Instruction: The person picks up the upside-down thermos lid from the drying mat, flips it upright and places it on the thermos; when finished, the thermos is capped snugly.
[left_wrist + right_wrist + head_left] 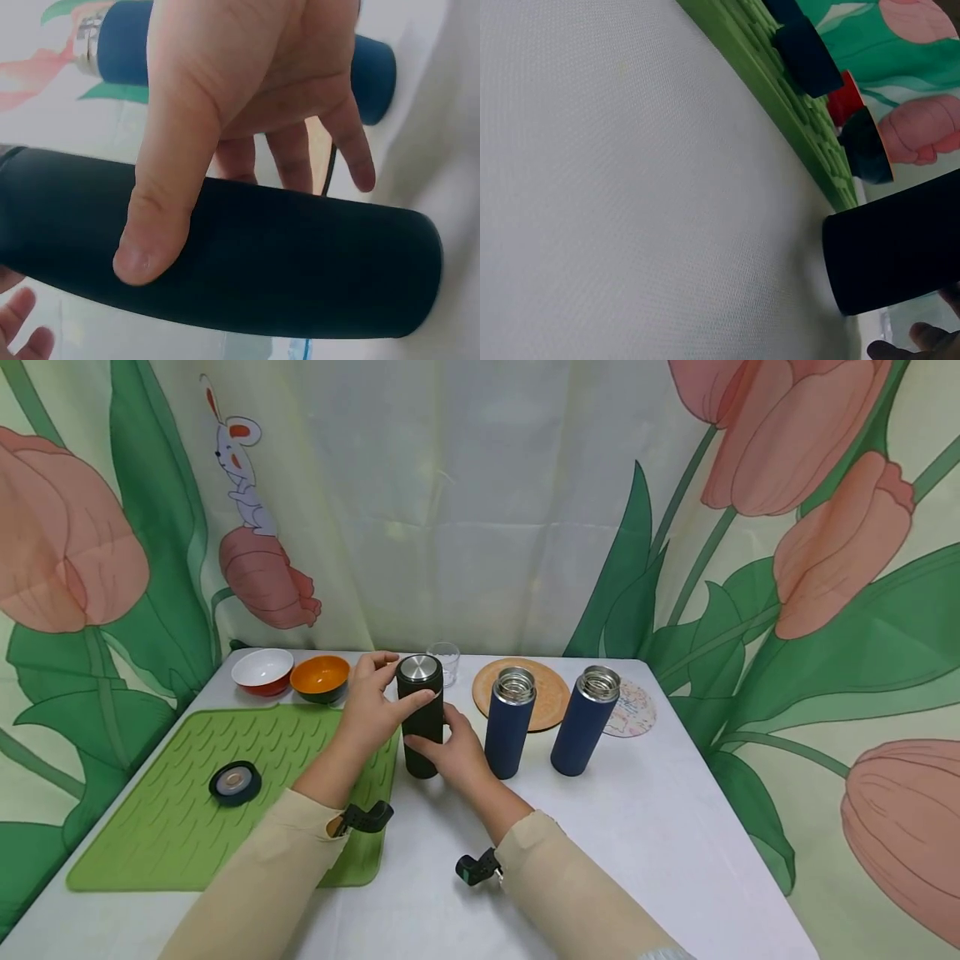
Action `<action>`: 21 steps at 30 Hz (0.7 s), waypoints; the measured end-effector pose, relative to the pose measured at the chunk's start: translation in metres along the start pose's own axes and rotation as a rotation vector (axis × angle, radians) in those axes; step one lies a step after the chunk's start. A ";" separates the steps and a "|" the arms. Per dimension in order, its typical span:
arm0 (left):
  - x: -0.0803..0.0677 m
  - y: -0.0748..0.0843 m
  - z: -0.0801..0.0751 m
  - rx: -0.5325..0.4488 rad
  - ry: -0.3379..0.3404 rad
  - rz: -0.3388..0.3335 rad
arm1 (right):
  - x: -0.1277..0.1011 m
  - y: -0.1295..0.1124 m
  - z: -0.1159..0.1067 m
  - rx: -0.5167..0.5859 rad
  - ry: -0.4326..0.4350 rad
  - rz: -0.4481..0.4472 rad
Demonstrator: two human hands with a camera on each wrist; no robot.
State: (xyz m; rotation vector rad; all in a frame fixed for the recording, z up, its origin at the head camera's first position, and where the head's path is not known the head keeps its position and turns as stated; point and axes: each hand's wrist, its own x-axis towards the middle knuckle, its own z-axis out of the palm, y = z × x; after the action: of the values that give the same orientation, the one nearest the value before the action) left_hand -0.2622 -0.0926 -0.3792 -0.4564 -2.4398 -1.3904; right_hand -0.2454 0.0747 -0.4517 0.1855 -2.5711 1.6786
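Observation:
A black flask (422,727) with a silver cap (418,667) stands upright on the white table (637,827), just right of the green mat. My left hand (377,699) grips its upper part, the thumb lying across the front of the black flask (285,262). My right hand (452,750) holds the lower part near the base (889,255). Two blue flasks without caps (509,727) (583,722) stand just to the right, apart from my hands.
A ribbed green mat (180,810) at the left carries a black lid (235,782). A white and red bowl (262,670), an orange bowl (320,677) and a small glass (444,660) stand at the back. A wooden coaster (551,697) and a patterned coaster (636,710) lie behind the blue flasks.

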 end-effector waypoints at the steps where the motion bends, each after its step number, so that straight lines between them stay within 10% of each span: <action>1: -0.001 0.000 0.001 0.026 0.022 0.008 | 0.000 0.000 0.000 0.001 -0.001 0.001; 13: -0.015 0.015 0.021 0.411 0.373 0.142 | 0.002 0.000 0.001 -0.002 -0.004 -0.007; 21: -0.012 0.011 0.016 0.170 0.219 0.031 | 0.002 0.001 0.002 0.029 0.001 -0.013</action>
State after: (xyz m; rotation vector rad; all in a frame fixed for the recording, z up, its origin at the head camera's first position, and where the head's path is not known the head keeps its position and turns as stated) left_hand -0.2482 -0.0749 -0.3830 -0.2845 -2.3360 -1.1427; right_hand -0.2471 0.0736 -0.4531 0.2029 -2.5407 1.7114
